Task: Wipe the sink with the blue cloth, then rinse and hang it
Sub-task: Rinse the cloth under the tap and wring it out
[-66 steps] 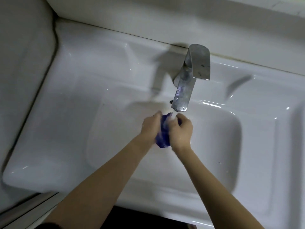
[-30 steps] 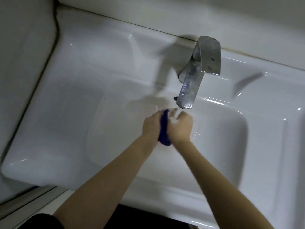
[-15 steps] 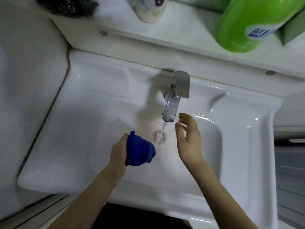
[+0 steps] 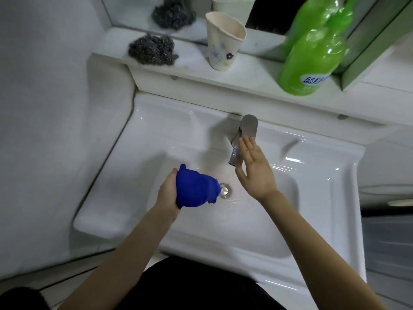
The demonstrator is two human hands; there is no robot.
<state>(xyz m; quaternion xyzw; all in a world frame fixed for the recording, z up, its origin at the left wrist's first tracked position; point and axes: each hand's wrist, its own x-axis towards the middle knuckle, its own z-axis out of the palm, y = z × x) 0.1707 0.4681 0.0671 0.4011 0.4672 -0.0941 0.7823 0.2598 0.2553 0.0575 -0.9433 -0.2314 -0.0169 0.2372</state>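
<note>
I see a glossy white ceramic-looking sink (image 4: pixel 308 175), a dull brushed-metal faucet (image 4: pixel 249 127), a soft matt blue cloth (image 4: pixel 194 189), a shiny green plastic bottle (image 4: pixel 310 61) and a rough wiry scourer (image 4: pixel 152 50).

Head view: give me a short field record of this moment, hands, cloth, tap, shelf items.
left hand: grip shut on the bunched blue cloth, held over the basin
right hand: open, fingers spread, fingertips at the tap
water: no clear stream visible
drain: partly hidden by the cloth
sink: white, wet sheen
shelf: dark scrubber, floral cup, green bottle
task stage: cloth not yet hung
</note>
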